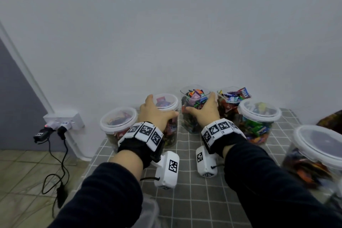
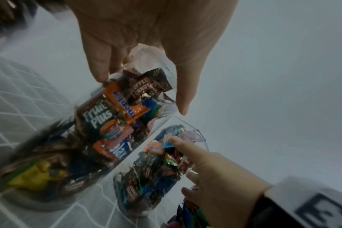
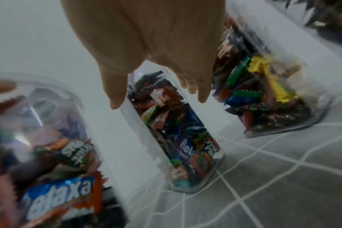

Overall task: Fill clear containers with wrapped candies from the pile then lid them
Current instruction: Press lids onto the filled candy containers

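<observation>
Candies fill the row of clear round plastic tubs against the pale grey wall, and the person stands over the grey checked tablecloth [image 1: 194,181] with a hand on each of two neighbours. The left hand [image 1: 157,114] curls its fingers and thumb around the upper wall of a white-lidded clear tub [image 1: 167,105]. The right hand [image 1: 203,111] wraps the open clear tub of mixed wrapped candies [image 1: 194,98] just beside it, thumb on the near side, fingers on the far side toward the wall. Gripping high on the sides looks meant to steady or shift each tub without tipping it. Both tubs stand upright on the cloth, long axis vertical, mouths facing up, touching or nearly so. Beside the open tub, away from the lidded one, a second lidless clear tub heaped with blue and red wrappers [image 1: 232,98] also waits for a lid. Further that way stands another lidded tub of green and yellow sweets [image 1: 259,116].
</observation>
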`<act>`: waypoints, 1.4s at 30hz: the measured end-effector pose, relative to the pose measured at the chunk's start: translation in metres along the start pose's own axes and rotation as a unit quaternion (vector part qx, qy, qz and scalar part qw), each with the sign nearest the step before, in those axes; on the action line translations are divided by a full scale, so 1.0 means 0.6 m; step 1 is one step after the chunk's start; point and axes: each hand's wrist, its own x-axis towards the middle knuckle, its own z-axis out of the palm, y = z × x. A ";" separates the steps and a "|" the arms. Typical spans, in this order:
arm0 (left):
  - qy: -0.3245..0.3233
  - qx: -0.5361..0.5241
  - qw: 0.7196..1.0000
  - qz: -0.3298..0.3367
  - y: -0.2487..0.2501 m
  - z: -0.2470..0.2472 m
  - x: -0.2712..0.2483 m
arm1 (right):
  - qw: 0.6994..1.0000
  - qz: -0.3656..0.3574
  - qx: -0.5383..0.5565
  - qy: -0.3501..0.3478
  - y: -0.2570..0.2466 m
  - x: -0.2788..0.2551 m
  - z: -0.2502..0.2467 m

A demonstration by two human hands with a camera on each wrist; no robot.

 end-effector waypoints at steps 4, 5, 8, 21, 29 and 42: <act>-0.003 -0.024 1.000 -0.003 -0.001 0.003 -0.001 | 0.999 0.001 -0.049 0.007 0.001 0.002 0.007; -0.003 -0.027 1.000 -0.004 -0.001 0.004 -0.001 | 0.998 0.000 -0.058 0.011 0.001 0.000 0.006; -0.004 -0.030 0.999 -0.010 0.003 0.005 -0.004 | 0.997 0.005 -0.072 0.008 0.002 -0.017 -0.005; -0.078 0.098 0.978 0.168 -0.003 -0.083 -0.160 | 0.993 -0.040 -0.104 -0.037 0.018 -0.173 -0.108; -0.325 0.406 0.854 0.028 -0.105 -0.123 -0.242 | 0.991 -0.043 -0.096 -0.077 0.010 -0.263 -0.141; -0.195 0.305 0.930 0.066 -0.052 -0.168 -0.279 | 0.983 -0.054 -0.073 -0.162 -0.008 -0.371 -0.166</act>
